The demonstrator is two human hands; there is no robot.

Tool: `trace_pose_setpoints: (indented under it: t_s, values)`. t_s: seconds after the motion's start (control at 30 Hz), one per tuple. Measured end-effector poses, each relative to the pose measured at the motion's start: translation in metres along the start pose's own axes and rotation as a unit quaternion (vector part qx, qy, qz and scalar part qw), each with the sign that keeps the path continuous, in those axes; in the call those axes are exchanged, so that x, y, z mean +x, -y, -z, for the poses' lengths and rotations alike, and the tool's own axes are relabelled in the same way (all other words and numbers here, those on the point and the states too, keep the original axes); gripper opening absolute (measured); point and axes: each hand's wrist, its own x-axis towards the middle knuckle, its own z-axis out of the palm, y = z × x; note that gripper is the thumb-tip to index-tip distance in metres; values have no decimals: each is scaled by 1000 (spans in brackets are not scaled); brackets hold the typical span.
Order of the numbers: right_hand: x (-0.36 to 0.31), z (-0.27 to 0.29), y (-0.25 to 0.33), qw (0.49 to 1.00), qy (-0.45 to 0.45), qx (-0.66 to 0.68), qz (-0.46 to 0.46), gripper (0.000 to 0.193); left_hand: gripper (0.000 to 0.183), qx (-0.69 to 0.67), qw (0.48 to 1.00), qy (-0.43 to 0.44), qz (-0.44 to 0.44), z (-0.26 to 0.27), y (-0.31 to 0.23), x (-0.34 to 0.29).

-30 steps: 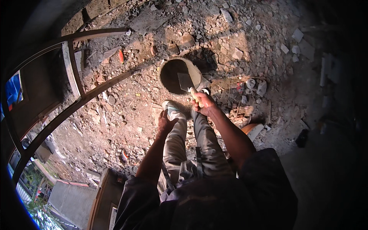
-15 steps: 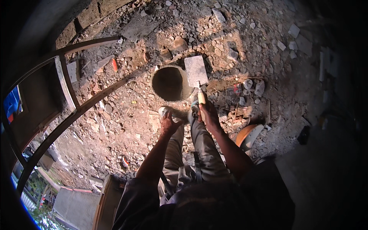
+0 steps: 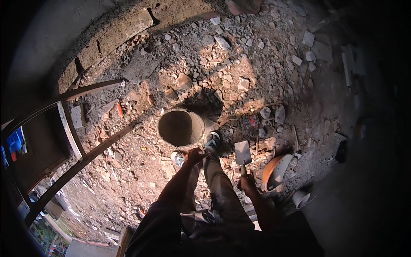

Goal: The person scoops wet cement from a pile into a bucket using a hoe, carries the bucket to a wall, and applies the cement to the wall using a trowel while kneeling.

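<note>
My right hand (image 3: 246,182) is wrapped round the handle of a trowel (image 3: 242,152). Its flat, roughly rectangular grey blade points away from me, to the right of my legs. My left hand (image 3: 195,156) hovers in front of my knees with fingers loosely apart and nothing visible in it. Just beyond my shoes lies a round, grey-rimmed opening (image 3: 202,127), partly in shadow inside; whether it is a vessel or a pit I cannot tell. An orange basin (image 3: 269,173), tilted, with a greyish inside, is near the trowel.
Broken stone and rubble (image 3: 231,47) cover the ground. A wooden frame (image 3: 98,150) leans at the left. A small white bucket (image 3: 301,198) lies tipped at the lower right. Pale stones (image 3: 280,114) lie right of the opening, and a low wall (image 3: 124,30) runs along the far left.
My right hand has drawn the trowel back and right, from beside the round opening to near the orange basin. My left hand has shifted slightly right. The view has tilted farther ahead.
</note>
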Motion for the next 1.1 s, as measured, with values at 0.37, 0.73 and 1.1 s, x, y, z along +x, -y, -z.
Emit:
trace_pose_setpoints:
  t_s: [0.37,0.73,1.1]
  values:
    - [-201,6,18,674,31,-638,372,60,37,-347,915,-166,-125,156,49,-107]
    - [-182,10,126,940,125,-233,218,54,53,-290,922,-258,-8,179,8,-311]
    - [-135,-12,339,822,189,-447,298,53,41,-498,663,-549,107,138,-28,-378]
